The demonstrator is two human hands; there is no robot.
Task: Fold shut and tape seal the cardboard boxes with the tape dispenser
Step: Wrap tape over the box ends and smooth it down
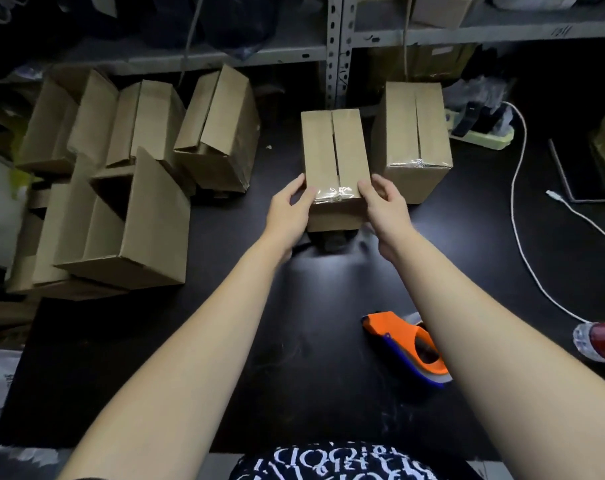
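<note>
1. Centrally, the held cardboard box (pixel 334 157) has its top flaps folded down. A strip of clear tape (pixel 332 196) crosses its near edge. The seam between the flaps shows as a dark gap, with no tape visible along it.
2. The second box (pixel 415 133), just beside it on the right, is in the same condition: flaps down, clear tape at the near edge only.
3. The open boxes (pixel 128 216), grouped at the left of the black table (pixel 294 358), have raised flaps and no visible tape. On this evidence two boxes have been handled and most of the work remains.
4. The left hand (pixel 289 216) grips the held box at its near left corner, thumb on the top face beside the tape and fingers curled along the left side.
5. The right hand (pixel 384 206) grips the near right corner, thumb on the top edge and fingers curled round the right side. The box is thus clamped between both hands. Whether it rests on the table or is lifted cannot be told.
6. The tape dispenser (pixel 391 329), orange and blue, lies untouched on the table near the person. It is well apart from the held box and partly hidden by the right forearm.
</note>
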